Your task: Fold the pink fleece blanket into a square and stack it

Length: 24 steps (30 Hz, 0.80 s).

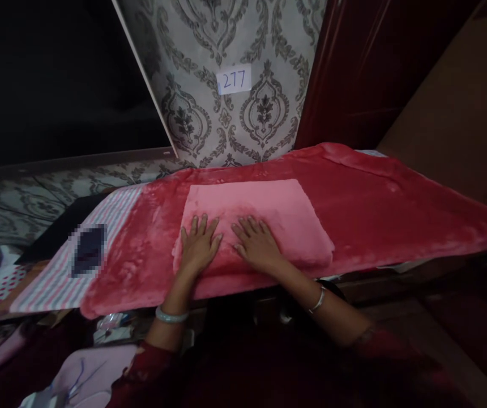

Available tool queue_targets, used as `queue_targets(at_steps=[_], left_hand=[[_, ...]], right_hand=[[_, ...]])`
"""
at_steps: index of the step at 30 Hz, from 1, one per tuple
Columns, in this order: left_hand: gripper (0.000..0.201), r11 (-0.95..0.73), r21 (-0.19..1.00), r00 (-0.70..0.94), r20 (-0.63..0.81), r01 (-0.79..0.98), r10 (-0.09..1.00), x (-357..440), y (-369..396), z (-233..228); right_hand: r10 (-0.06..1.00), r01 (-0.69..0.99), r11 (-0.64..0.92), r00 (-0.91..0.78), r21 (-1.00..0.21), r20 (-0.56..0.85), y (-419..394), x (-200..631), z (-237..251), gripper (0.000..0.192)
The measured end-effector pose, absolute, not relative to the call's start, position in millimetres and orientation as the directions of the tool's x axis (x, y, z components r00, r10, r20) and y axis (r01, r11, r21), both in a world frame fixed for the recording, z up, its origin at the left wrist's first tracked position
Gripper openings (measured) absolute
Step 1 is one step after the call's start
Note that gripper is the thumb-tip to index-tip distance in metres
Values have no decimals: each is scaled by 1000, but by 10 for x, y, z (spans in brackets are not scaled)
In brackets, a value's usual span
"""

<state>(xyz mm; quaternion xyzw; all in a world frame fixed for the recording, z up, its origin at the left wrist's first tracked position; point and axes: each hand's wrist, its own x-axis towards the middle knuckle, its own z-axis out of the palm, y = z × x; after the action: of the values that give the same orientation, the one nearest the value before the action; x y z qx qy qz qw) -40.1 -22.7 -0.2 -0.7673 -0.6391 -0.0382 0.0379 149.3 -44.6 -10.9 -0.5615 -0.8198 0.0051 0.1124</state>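
A folded pink cloth lies on a red plush blanket that covers a raised surface. My left hand rests flat on the cloth's near left corner, fingers spread. My right hand lies flat beside it on the cloth's near edge, fingers apart. Neither hand grips anything. A pale bangle sits on my left wrist and a silver one on my right.
A striped pink and white fabric lies left of the blanket, with a dark blurred object on it. A patterned wall carries a paper label reading 277. A dark red door stands at the right. Loose clothes lie below left.
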Motion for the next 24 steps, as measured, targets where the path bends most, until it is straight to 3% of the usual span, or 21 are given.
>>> queue_targets(at_steps=[7,13,16,20,22,24], left_hand=[[57,-195,8,191,143,981,971,-397,-191,-32],[57,-184,13,181,135,983,974,-402,-206,39],[58,-201,36,195,134,979,972,-278,-295,108],[62,-344,124,328,132,931,935,138,-601,24],[71,-453,168,428,163,876,889,372,-792,-71],[69,-635,227,605,196,738,772,536,-957,-138]], right_hand=[[963,985,172,-163,-23,215,-703,2414,-257,61],[960,997,-70,79,-46,268,-1036,2954,-286,59],[942,996,-41,63,-74,329,-1064,2896,-214,59],[935,988,61,-8,-140,353,-1017,2715,-198,55],[933,984,75,-12,-161,359,-999,2669,-220,53],[928,981,89,-19,-171,373,-995,2661,-242,52]])
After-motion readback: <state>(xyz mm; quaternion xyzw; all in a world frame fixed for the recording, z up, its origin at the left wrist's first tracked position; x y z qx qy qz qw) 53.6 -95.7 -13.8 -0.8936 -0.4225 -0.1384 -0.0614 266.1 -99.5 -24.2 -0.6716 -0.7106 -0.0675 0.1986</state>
